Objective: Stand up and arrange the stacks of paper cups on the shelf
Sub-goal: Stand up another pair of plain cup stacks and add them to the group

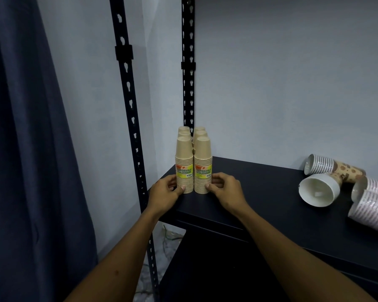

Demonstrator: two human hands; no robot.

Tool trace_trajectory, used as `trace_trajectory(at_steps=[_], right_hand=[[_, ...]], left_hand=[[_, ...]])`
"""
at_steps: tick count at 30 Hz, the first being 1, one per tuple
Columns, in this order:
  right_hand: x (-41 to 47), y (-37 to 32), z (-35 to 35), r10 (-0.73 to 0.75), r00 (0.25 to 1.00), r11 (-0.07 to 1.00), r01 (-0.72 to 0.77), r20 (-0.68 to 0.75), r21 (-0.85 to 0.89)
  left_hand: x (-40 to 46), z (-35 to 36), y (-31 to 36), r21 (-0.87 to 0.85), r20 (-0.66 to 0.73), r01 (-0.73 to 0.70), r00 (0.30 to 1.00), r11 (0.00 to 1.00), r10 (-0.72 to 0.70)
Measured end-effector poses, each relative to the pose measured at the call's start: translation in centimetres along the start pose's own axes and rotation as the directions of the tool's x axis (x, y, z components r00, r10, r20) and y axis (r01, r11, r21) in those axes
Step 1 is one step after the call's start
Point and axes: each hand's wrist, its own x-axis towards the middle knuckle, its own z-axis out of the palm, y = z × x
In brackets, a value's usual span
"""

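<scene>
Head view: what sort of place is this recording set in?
Probably a storeroom or a stock corner, though that is a guess. A black slotted-metal shelf stands against a bare wall, a dark curtain hangs beside it, and labelled kraft cup stacks stand in rows, with more patterned cup stacks lying on their sides.

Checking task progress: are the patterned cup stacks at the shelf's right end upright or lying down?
Lying down: the patterned stacks rest on their sides on the shelf, open mouths facing the camera.

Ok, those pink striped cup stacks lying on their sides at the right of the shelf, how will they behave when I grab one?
The pink striped stacks lie on their sides on the shelf, so a nudge would probably roll them in a curve. Nested paper cups are likely light, and a stack may bend or separate if lifted by one end. The open rims look thin and could probably crush under a hard squeeze.
</scene>
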Motion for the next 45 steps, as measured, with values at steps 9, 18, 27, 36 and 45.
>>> trace_trajectory(at_steps=[9, 18, 27, 36, 45], right_hand=[[0.0, 0.1, 0.1, 0.003, 1.0, 1.0, -0.003, -0.023, -0.021], [-0.1, -0.1, 0.1, 0.014, 0.999, 0.999, -0.015, -0.034, -0.031], [-0.8, -0.4, -0.2, -0.002, 0.995, 0.999, -0.003, -0.104, -0.053], [-4.1, -0.3, -2.9, 0.045, 0.984, 0.999, -0.049, -0.173, -0.022], [-7.9, 1.6, -9.3, 0.1, 0.971, 0.994, -0.109, -0.219, -0.031]], left_hand=[[-0.2, 0.5, 0.0, 0.034, -0.057, 0.012, 0.998, 0.999, -0.01], [-0.3, 0.4, 0.1, 0.048, -0.053, 0.018, 0.998, 0.999, -0.015], [-0.6, 0.0, 0.4, 0.096, -0.017, 0.077, 0.997, 0.992, -0.075], [-4.9, 0.8, 1.4, 0.227, -0.238, -0.034, 0.967, 0.973, 0.089], [-5.6, 6.7, 6.3, 0.214, -0.001, -0.27, 0.961, 0.939, 0.276]])
